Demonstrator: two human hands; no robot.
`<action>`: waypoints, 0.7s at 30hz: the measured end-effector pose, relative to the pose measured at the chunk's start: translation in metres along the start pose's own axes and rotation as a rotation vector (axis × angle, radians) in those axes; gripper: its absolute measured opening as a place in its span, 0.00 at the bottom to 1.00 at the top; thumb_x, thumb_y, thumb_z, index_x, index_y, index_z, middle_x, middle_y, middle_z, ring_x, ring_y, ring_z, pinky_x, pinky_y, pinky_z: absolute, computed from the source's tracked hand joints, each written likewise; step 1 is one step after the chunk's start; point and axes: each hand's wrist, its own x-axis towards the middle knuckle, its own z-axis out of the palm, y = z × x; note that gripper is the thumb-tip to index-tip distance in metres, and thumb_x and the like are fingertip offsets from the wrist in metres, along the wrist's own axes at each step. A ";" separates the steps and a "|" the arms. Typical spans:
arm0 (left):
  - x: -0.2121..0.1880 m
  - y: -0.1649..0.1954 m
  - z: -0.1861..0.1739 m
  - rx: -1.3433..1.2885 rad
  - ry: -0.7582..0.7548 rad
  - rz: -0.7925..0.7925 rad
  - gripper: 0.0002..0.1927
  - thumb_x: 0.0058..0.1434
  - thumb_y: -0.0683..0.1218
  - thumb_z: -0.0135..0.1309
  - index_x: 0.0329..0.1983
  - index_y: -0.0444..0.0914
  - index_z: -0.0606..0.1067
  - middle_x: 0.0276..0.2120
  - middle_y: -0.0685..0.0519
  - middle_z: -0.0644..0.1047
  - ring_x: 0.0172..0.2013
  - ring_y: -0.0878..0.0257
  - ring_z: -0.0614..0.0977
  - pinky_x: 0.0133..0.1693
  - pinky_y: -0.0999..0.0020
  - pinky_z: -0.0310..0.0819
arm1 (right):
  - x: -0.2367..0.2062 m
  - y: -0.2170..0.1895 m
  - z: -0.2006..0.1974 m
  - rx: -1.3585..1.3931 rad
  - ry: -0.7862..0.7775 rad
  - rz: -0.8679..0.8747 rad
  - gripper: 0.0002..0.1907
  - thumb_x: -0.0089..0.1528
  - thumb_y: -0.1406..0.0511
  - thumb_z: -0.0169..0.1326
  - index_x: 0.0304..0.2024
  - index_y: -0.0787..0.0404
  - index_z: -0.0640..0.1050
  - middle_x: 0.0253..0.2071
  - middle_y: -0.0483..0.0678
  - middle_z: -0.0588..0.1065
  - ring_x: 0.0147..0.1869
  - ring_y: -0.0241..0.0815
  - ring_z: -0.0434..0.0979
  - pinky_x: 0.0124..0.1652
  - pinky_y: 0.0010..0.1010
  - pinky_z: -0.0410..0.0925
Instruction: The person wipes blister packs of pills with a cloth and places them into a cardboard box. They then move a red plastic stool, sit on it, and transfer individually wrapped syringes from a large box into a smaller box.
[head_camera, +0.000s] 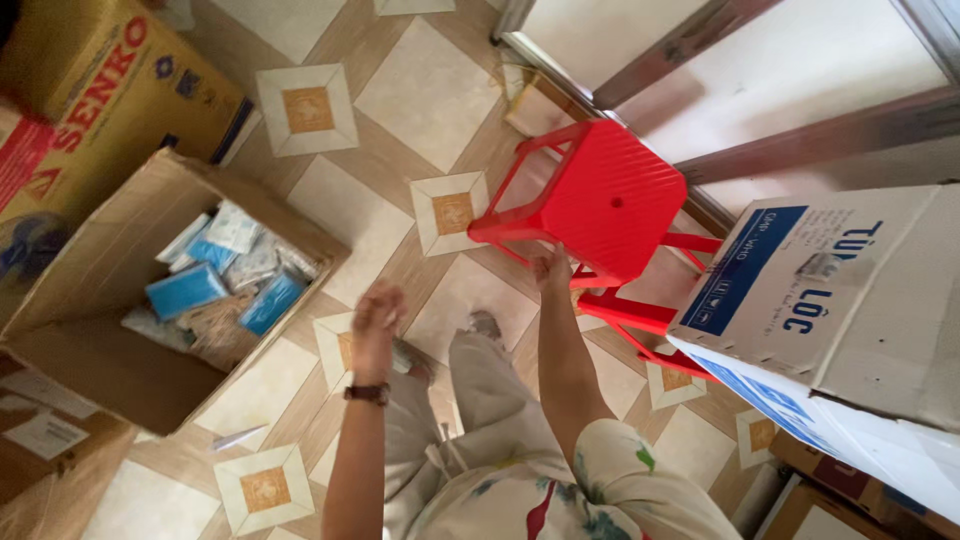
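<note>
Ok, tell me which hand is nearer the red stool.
Right. The right hand touches the near edge of the red stool. The left hand, with a wristwatch on its wrist, hangs apart over the tiled floor, nearer the open cardboard box.

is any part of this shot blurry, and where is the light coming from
Head view: the left hand is smeared by motion blur, the right hand on the red stool only slightly soft; daylight enters at the doorway top right, washing out the floor there, while the open cardboard box sits dimmer.
</note>
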 end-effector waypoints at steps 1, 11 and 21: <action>-0.004 -0.009 0.023 0.081 -0.058 -0.015 0.20 0.72 0.46 0.48 0.65 0.38 0.69 0.55 0.47 0.77 0.56 0.58 0.78 0.57 0.61 0.74 | 0.010 -0.010 -0.007 0.074 -0.087 0.020 0.23 0.65 0.50 0.55 0.52 0.59 0.75 0.39 0.55 0.78 0.33 0.48 0.78 0.36 0.42 0.76; -0.018 -0.063 0.109 0.502 -0.225 0.019 0.19 0.69 0.41 0.46 0.63 0.38 0.71 0.54 0.52 0.78 0.55 0.64 0.79 0.55 0.69 0.74 | 0.056 -0.073 -0.017 0.455 -0.082 0.199 0.44 0.58 0.44 0.62 0.65 0.64 0.67 0.62 0.62 0.69 0.60 0.74 0.69 0.57 0.70 0.66; -0.089 -0.074 0.129 0.559 -0.023 0.194 0.21 0.65 0.41 0.51 0.63 0.36 0.73 0.51 0.49 0.80 0.50 0.62 0.78 0.52 0.67 0.73 | -0.027 -0.099 0.007 0.195 -0.195 0.355 0.27 0.62 0.55 0.62 0.61 0.57 0.73 0.58 0.51 0.72 0.51 0.55 0.70 0.55 0.85 0.56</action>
